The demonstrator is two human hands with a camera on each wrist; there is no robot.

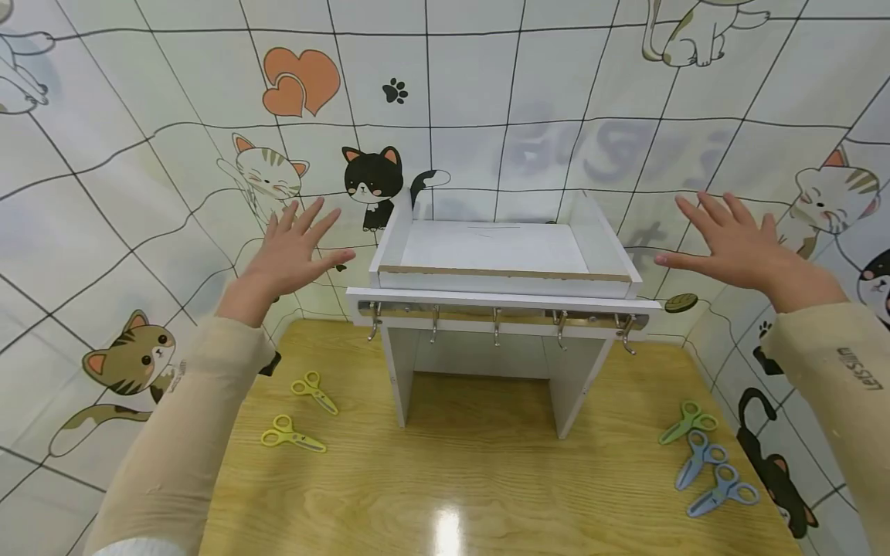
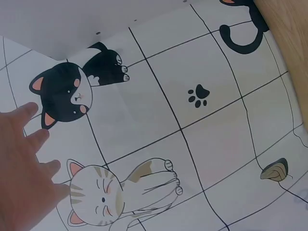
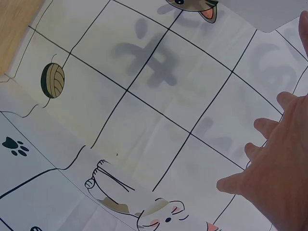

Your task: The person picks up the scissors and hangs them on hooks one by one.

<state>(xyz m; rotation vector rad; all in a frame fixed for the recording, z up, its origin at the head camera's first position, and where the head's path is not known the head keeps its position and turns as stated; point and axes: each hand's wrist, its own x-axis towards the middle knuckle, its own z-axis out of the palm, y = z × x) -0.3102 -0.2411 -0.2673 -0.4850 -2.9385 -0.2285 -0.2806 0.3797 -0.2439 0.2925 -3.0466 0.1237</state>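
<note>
My left hand (image 1: 288, 251) is raised with fingers spread, left of a white shelf stand (image 1: 501, 301), holding nothing. On the other side of the stand, my right hand (image 1: 740, 243) is held up the same way, fingers apart and nothing in it. The stand has a shallow white tray top (image 1: 494, 247) and a front rail with several metal hooks (image 1: 497, 328), all bare. Each wrist view shows its hand, the left (image 2: 24, 168) and the right (image 3: 274, 163), in front of the printed wall sheet.
Two yellow scissors (image 1: 292, 435) lie on the wooden table (image 1: 473, 479) at left. At right lie green scissors (image 1: 688, 421) and two blue scissors (image 1: 723, 490). A white sheet with cat drawings (image 1: 473, 85) encloses the back and sides.
</note>
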